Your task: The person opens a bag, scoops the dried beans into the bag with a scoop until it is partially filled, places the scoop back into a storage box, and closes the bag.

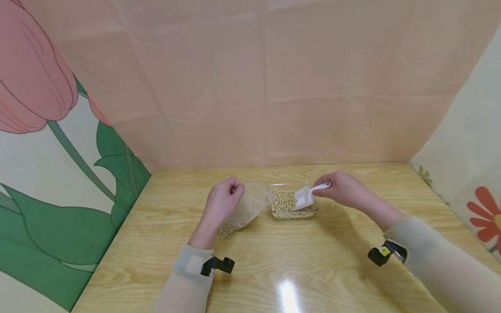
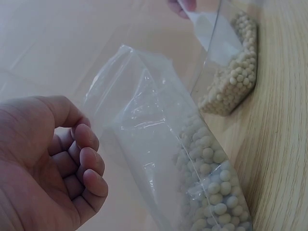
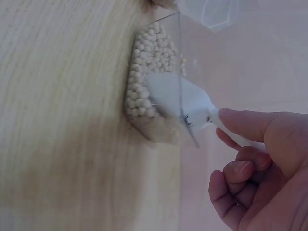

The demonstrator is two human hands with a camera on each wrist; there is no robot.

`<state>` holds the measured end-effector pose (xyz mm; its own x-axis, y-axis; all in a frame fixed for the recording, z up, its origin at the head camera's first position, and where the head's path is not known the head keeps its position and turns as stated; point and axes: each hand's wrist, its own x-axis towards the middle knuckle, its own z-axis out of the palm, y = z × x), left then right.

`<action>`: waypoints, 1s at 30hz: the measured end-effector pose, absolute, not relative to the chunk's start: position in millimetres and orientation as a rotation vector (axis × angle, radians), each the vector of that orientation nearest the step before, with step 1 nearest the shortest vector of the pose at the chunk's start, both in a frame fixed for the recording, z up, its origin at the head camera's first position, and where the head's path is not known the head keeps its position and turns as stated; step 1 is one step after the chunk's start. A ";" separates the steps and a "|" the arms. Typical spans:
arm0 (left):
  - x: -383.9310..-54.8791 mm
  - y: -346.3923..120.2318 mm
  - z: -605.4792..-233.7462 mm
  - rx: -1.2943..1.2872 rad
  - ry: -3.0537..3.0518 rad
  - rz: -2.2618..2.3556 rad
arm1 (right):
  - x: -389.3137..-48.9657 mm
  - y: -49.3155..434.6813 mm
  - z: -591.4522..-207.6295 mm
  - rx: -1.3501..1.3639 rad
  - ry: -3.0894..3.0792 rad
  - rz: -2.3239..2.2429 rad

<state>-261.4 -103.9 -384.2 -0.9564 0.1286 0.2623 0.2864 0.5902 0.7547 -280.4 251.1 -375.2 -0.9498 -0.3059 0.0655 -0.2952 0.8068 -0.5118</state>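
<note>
A clear box (image 1: 294,215) of pale round soybeans (image 1: 282,201) stands on the table. My right hand (image 1: 343,188) pinches the handle of a white scoop (image 1: 304,198). In the right wrist view, the scoop's blade (image 3: 180,94) reaches inside the box, against the beans. To the left of the box, a clear plastic bag (image 1: 242,211) leans with similar beans (image 2: 216,192) in its lower part. My left hand (image 1: 225,198) pinches the bag's upper edge with curled fingers; in the left wrist view (image 2: 53,159) the exact pinch point is hard to make out.
The wood-grain table (image 1: 258,261) carries the box and bag close together. Behind it hangs a pink backdrop (image 1: 266,95). Flower-printed panels flank the table on both sides. A black camera mount (image 1: 217,264) sits on the left wrist, another (image 1: 385,253) on the right.
</note>
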 end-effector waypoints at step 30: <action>-263.0 -105.2 -385.3 -0.355 -2.629 -1.304 | -278.5 227.7 -446.3 -0.017 2.647 -1.506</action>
<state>-263.0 -105.2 -385.3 -0.9542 0.1307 0.2691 0.2933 0.5853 0.7559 -278.5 227.7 -446.3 -0.9953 -0.0569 -0.0779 0.0379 0.5119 -0.8582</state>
